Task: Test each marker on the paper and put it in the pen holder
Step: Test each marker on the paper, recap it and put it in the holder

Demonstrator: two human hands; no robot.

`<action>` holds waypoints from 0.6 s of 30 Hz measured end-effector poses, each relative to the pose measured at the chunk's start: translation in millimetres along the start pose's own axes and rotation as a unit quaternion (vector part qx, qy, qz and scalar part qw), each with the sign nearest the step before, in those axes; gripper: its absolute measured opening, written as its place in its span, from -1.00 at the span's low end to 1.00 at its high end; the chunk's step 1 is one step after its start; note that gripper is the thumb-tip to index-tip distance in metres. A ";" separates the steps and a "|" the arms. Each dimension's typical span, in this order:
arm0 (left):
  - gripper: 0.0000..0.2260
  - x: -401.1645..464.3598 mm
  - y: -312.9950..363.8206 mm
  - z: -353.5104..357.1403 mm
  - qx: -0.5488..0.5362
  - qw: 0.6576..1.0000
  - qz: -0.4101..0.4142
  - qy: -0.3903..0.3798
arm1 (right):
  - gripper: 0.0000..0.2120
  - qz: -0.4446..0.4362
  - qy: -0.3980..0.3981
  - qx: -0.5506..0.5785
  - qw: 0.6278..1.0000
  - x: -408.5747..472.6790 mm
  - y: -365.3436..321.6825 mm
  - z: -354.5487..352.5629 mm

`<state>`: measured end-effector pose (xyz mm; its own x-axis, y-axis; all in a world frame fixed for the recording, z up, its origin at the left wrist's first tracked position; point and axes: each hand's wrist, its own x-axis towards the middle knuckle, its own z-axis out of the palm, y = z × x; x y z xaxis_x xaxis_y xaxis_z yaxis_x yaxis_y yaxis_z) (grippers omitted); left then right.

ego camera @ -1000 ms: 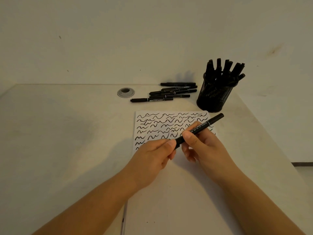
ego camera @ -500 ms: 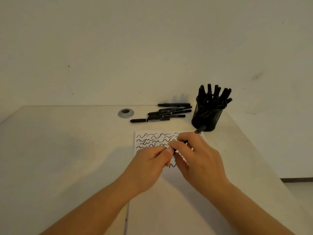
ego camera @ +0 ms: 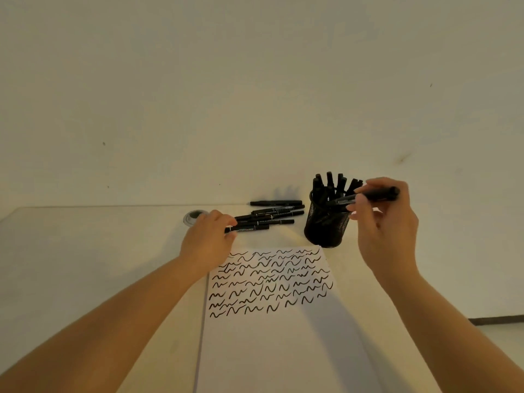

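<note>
The table carries the paper, its upper part filled with black test squiggles. Beyond its top right corner stands the pen holder, crowded with markers. The right hand pinches 1 marker almost level, long axis running left to right, its left end over the holder's rim; my judgement is it must tip upright to drop in. The left hand closes its fingers on the nearest loose marker in the pile left of the holder.
</note>
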<state>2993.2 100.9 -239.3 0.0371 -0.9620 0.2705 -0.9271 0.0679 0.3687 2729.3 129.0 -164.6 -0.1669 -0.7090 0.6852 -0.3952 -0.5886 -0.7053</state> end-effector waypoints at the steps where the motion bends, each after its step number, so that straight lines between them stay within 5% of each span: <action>1: -0.74 3.6 -5.2 4.8 0.023 1.000 -0.003 0.012 | -0.72 0.002 0.010 0.011 1.000 4.2 0.6 -1.2; 9: -0.77 11.1 -21.2 29.6 0.053 0.996 -0.041 0.053 | -0.79 0.050 0.023 -0.025 0.998 19.0 26.4 2.0; 18: -0.81 9.5 -20.3 32.9 0.012 0.997 -0.057 0.059 | -0.67 0.031 -0.050 -0.210 0.976 23.4 36.6 17.6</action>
<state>3000.0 81.7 -273.5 0.1857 -0.9250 0.3315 -0.9230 -0.0485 0.3817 2726.8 84.0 -177.5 -0.1226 -0.7848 0.6075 -0.7261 -0.3464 -0.5940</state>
